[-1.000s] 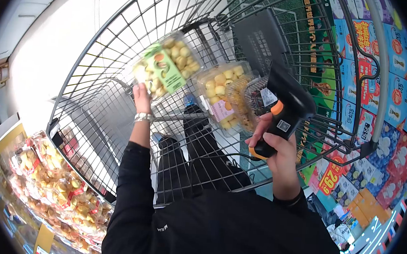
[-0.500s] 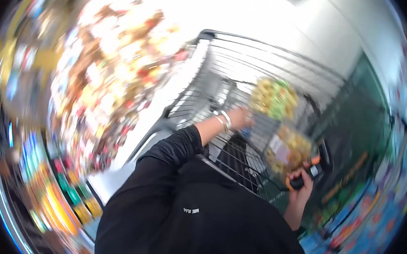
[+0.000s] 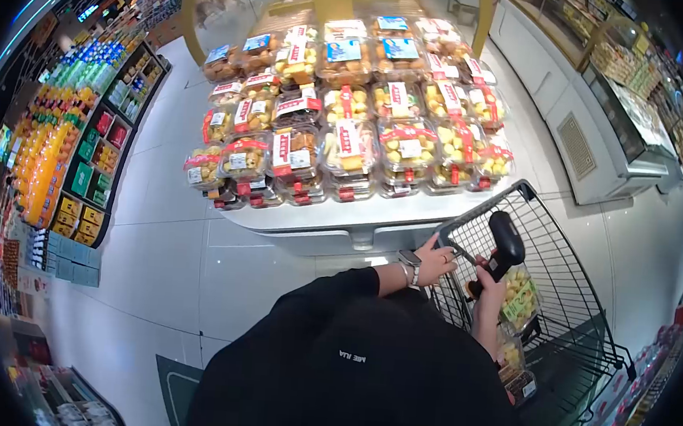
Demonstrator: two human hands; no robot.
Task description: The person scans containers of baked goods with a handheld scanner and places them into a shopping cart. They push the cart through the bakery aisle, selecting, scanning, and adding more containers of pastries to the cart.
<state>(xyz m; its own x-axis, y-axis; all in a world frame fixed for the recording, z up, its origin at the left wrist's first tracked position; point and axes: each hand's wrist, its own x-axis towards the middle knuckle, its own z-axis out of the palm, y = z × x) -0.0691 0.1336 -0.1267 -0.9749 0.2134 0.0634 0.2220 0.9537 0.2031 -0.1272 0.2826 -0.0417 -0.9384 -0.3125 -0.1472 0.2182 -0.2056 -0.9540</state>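
Observation:
My left hand [image 3: 435,265], with a watch and a bracelet at the wrist, rests at the near rim of a black wire shopping cart [image 3: 572,257], its fingers curled over the edge. In my right hand [image 3: 490,293] is a black pistol-shaped handheld scanner [image 3: 507,239], gripped by its handle and raised above the cart. Inside the cart, beside my right hand, lies a clear plastic box of pale yellow food [image 3: 519,297] with a green label. Closer to my body, another clear box [image 3: 512,358] is partly hidden by my right forearm.
Ahead stands a white display table [image 3: 293,219] stacked with several clear food boxes [image 3: 346,142]. Drink shelves [image 3: 77,143] line the left side. A white counter [image 3: 552,93] runs along the far right. Pale tiled floor [image 3: 164,256] lies between the shelves and the table.
My view has swung left, so the display table now fills the middle and the cart appears at the right. The scanner is raised higher, and my left hand has shifted to the cart's rim.

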